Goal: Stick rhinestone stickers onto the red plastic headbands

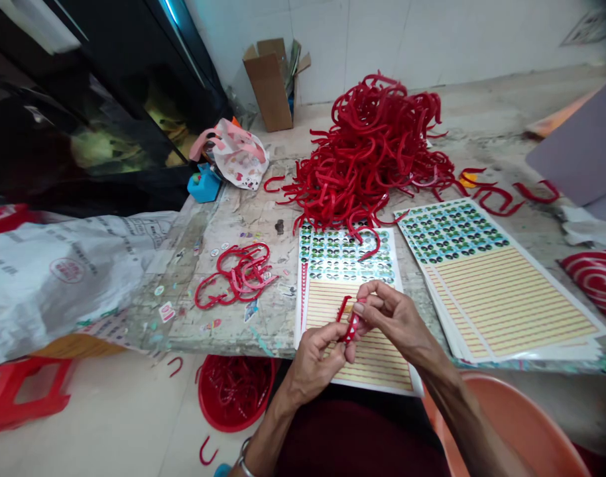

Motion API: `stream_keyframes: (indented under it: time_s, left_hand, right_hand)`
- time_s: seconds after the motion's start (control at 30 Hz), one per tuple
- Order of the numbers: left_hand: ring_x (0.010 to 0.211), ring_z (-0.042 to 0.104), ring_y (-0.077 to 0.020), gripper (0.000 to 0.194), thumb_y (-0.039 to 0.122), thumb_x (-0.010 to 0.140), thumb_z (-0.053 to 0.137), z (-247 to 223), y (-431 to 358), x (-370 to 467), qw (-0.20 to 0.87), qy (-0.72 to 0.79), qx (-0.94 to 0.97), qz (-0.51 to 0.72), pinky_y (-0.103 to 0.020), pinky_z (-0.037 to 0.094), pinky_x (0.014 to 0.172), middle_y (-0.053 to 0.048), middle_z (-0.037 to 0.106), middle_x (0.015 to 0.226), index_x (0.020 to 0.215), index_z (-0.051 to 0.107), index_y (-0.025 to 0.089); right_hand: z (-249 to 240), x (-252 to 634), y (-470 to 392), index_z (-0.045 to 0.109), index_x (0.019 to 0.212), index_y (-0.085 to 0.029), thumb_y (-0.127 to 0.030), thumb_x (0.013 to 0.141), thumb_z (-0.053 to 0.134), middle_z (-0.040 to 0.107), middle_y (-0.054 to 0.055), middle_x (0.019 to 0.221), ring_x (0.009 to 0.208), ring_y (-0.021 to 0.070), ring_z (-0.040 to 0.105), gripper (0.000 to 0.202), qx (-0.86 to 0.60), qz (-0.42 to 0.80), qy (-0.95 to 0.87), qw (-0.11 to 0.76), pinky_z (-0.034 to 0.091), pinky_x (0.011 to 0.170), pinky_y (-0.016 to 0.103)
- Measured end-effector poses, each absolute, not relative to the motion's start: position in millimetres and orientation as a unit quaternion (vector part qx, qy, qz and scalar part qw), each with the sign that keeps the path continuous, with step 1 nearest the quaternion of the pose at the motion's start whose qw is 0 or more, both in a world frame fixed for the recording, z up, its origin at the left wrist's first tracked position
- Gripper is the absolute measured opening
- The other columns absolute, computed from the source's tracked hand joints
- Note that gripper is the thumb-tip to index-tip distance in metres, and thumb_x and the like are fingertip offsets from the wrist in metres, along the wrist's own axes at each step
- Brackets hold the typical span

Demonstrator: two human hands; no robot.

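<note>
A red curved band [352, 327] with white spots along its outer side is held between both my hands, over a printed sticker sheet [377, 361]. My left hand [317, 358] pinches its lower end between thumb and fingers. At the upper end, my right hand [390, 317] presses with thumb and forefinger closed. The sheet has rows of green and blue round prints at the top and narrow yellow striped strips below. One loose red band [370, 244] lies on its upper part. My fingers partly cover the held band.
A large heap of red bands [372, 152] fills the table's back. Several more bands [238, 275] lie at left. Another stack of sticker sheets [512, 298] is at right. Below the front edge stand a red bucket [270, 391] holding bands and an orange tub [522, 417]. A cardboard box [270, 93] stands behind.
</note>
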State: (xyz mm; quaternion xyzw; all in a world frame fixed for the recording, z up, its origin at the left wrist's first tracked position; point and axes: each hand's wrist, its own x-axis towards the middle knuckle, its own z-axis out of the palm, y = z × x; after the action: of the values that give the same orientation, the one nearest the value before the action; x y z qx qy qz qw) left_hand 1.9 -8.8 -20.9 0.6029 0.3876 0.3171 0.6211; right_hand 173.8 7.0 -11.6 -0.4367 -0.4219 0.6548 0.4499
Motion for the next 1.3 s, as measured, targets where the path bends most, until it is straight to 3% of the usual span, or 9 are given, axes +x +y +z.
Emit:
stream_keyframes:
  time_s: [0.13, 0.23, 0.43, 0.6, 0.8, 0.97, 1.13, 1.2, 1.3]
  left_hand:
    - [0.060, 0.049, -0.0117, 0.019, 0.021, 0.082, 0.048, -20.6, -11.4, 3.8, 0.634, 0.378, 0.593, 0.322, -0.024, 0.042, 0.064, -0.002, 0.056, 0.064, 0.089, 0.064, 0.012]
    - [0.067, 0.054, -0.0138, 0.020, 0.023, 0.084, 0.048, -20.0, -10.3, 0.1, 0.610, 0.404, 0.599, 0.325, -0.026, 0.044, 0.068, -0.004, 0.060, 0.071, 0.091, 0.064, 0.013]
    - [0.106, 0.051, -0.0215, 0.025, 0.022, 0.085, 0.046, -33.9, 27.9, -51.6, 0.332, 0.558, 0.660, 0.378, -0.035, 0.039, 0.093, -0.010, 0.055, 0.111, 0.104, 0.061, 0.015]
    - [0.096, 0.054, -0.0224, 0.019, 0.014, 0.079, 0.043, -51.2, 73.9, -94.8, 0.119, 0.624, 0.689, 0.350, -0.040, 0.044, 0.089, -0.012, 0.049, 0.107, 0.084, 0.061, 0.013]
    - [0.112, 0.044, -0.0298, 0.026, 0.017, 0.079, 0.048, -40.5, 73.9, -84.1, 0.022, 0.636, 0.688, 0.350, -0.047, 0.039, 0.095, -0.016, 0.042, 0.120, 0.103, 0.056, 0.010]
    - [0.124, 0.037, -0.0259, 0.034, 0.017, 0.086, 0.043, -43.2, 20.6, -38.5, 0.082, 0.484, 0.813, 0.312, -0.045, 0.035, 0.102, -0.016, 0.041, 0.131, 0.120, 0.048, 0.014]
    - [0.135, 0.017, -0.0321, 0.078, 0.040, 0.076, 0.061, -62.4, -22.1, -3.2, 0.134, 0.311, 0.931, 0.138, -0.053, 0.019, 0.108, -0.016, 0.023, 0.147, 0.139, 0.025, 0.012]
    - [0.136, 0.015, -0.0306, 0.078, 0.039, 0.078, 0.058, -72.2, -23.1, 4.9, 0.133, 0.329, 0.929, 0.108, -0.052, 0.019, 0.108, -0.014, 0.019, 0.149, 0.141, 0.020, 0.013]
    - [0.137, 0.014, -0.0278, 0.069, 0.038, 0.085, 0.047, -84.8, -14.0, 15.1, 0.122, 0.367, 0.917, 0.102, -0.052, 0.018, 0.109, -0.011, 0.017, 0.150, 0.142, 0.016, 0.015]
  right_hand:
    - [-12.6, 173.0, 11.7, 0.048, 0.087, -0.018, -0.043, 0.083, 0.054, 0.061, -0.002, 0.060, 0.050, 0.0106, 0.060, 0.026, -0.451, 0.650, -0.430, 0.436, 0.050, 0.050, 0.022]
    - [-15.8, 173.0, 15.1, 0.047, 0.100, -0.020, -0.045, 0.085, 0.050, 0.063, 0.000, 0.065, 0.054, 0.0119, 0.061, 0.030, -0.458, 0.649, -0.423, 0.436, 0.052, 0.053, 0.025]
    - [-37.2, 184.1, 6.7, 0.051, 0.108, -0.020, -0.040, 0.087, 0.046, 0.062, 0.006, 0.085, 0.074, 0.0180, 0.060, 0.028, -0.589, 0.400, -0.566, 0.415, 0.053, 0.062, 0.032]
    - [-58.9, 181.6, -2.6, 0.059, 0.104, -0.022, -0.025, 0.085, 0.049, 0.058, 0.010, 0.099, 0.093, 0.0256, 0.051, 0.022, -0.593, 0.146, -0.730, 0.305, 0.045, 0.077, 0.041]
    - [-66.4, 169.7, 5.4, 0.055, 0.083, -0.019, -0.015, 0.083, 0.049, 0.057, 0.006, 0.087, 0.084, 0.0205, 0.049, 0.007, -0.579, 0.134, -0.766, 0.246, 0.038, 0.073, 0.034]
    - [-64.4, 187.8, 20.8, 0.045, 0.079, -0.019, -0.018, 0.088, 0.039, 0.053, 0.002, 0.071, 0.067, 0.0167, 0.050, 0.011, -0.614, 0.131, -0.725, 0.284, 0.038, 0.066, 0.031]
    - [-56.5, 213.0, 55.0, 0.043, 0.106, -0.016, -0.020, 0.090, 0.035, 0.058, 0.007, 0.087, 0.074, 0.0176, 0.057, 0.019, -0.647, 0.134, -0.690, 0.295, 0.042, 0.065, 0.028]
    - [-57.8, 218.5, 72.8, 0.047, 0.109, -0.017, -0.020, 0.088, 0.040, 0.059, 0.010, 0.097, 0.087, 0.0206, 0.056, 0.022, -0.630, 0.096, -0.721, 0.273, 0.042, 0.073, 0.030]
    - [-61.4, 222.1, 94.4, 0.055, 0.095, -0.019, -0.021, 0.086, 0.044, 0.062, 0.009, 0.091, 0.086, 0.0211, 0.056, 0.014, -0.615, 0.085, -0.742, 0.253, 0.042, 0.073, 0.030]
